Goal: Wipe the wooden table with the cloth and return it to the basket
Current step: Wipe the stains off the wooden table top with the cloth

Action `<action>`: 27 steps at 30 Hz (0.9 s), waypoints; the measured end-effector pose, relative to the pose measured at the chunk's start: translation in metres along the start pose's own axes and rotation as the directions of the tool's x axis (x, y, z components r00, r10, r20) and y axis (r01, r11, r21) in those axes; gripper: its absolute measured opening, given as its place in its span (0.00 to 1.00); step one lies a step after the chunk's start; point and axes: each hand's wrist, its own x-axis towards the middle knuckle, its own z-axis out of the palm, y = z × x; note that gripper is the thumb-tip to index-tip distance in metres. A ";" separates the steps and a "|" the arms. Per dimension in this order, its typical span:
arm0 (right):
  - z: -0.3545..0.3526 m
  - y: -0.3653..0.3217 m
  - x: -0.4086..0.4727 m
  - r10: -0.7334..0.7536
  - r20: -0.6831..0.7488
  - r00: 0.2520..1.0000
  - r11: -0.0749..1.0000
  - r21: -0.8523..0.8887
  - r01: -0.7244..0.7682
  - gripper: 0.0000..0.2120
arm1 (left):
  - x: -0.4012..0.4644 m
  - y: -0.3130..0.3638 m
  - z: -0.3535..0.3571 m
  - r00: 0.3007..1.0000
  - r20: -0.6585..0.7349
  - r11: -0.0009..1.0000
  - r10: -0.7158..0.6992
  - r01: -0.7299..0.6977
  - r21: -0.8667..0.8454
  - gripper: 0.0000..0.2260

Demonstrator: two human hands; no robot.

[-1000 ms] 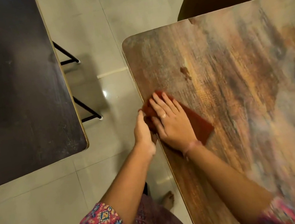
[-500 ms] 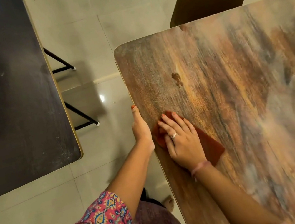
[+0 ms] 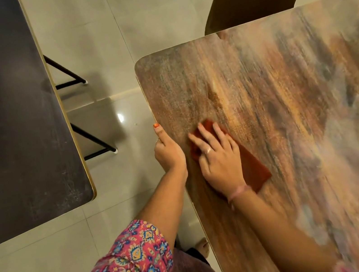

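Since a second ago our right hand (image 3: 219, 157) has dragged the red cloth (image 3: 254, 168) back along the left edge of the wooden table (image 3: 287, 106), away from the dark knot in the grain and toward our body, and our left hand (image 3: 168, 153) has slid along the rim with it. Our right hand lies flat on the cloth, fingers straight and spread, pressing it to the wood rather than gripping it; the cloth sticks out beyond the wrist and at the fingertips. Our left hand rests against the table's edge with the thumb laid along it, fingers hidden below, so we cannot tell whether it grips anything. We judge the wiping only partly done, since most of the top stretches away to the right. So close to the rim, the cloth could slip over the side onto the tiled floor (image 3: 93, 55), as only a flat palm holds it. No basket is in view, so we cannot yet judge the return.
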 end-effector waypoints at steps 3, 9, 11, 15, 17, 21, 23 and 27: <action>0.005 0.001 -0.080 0.006 0.013 1.000 1.000 0.030 -0.007 0.26 | 0.000 -0.002 0.002 0.999 -0.032 0.999 0.030 -0.028 0.035 0.34; 0.002 0.010 -0.068 -0.060 -0.023 0.998 0.996 0.071 0.061 0.19 | 0.004 -0.004 0.005 0.994 -0.091 0.991 0.060 -0.049 0.123 0.30; -0.002 0.009 -0.019 -0.040 -0.088 0.995 0.992 0.116 0.050 0.18 | 0.004 -0.004 0.006 0.990 -0.112 0.987 0.081 -0.064 0.148 0.33; -0.013 0.010 0.096 0.106 -0.171 0.980 0.963 0.264 -0.058 0.14 | 0.003 -0.004 0.005 0.995 -0.078 0.989 0.061 -0.050 0.141 0.35; -0.018 0.010 0.133 0.143 -0.133 0.981 0.943 0.318 -0.094 0.14 | 0.003 -0.006 0.004 0.997 -0.059 0.990 0.040 -0.032 0.135 0.36; -0.021 0.005 0.104 0.113 -0.114 0.987 0.918 0.393 -0.059 0.13 | 0.003 -0.005 0.003 0.997 -0.069 0.992 0.044 -0.035 0.123 0.36; -0.019 0.005 0.055 0.094 -0.095 0.991 0.910 0.413 -0.047 0.13 | 0.003 -0.003 0.004 0.996 -0.080 0.992 0.048 -0.038 0.123 0.36; -0.009 0.010 -0.046 0.042 -0.032 0.999 0.923 0.383 -0.026 0.15 | 0.002 -0.003 0.005 0.995 -0.085 0.993 0.052 -0.043 0.108 0.34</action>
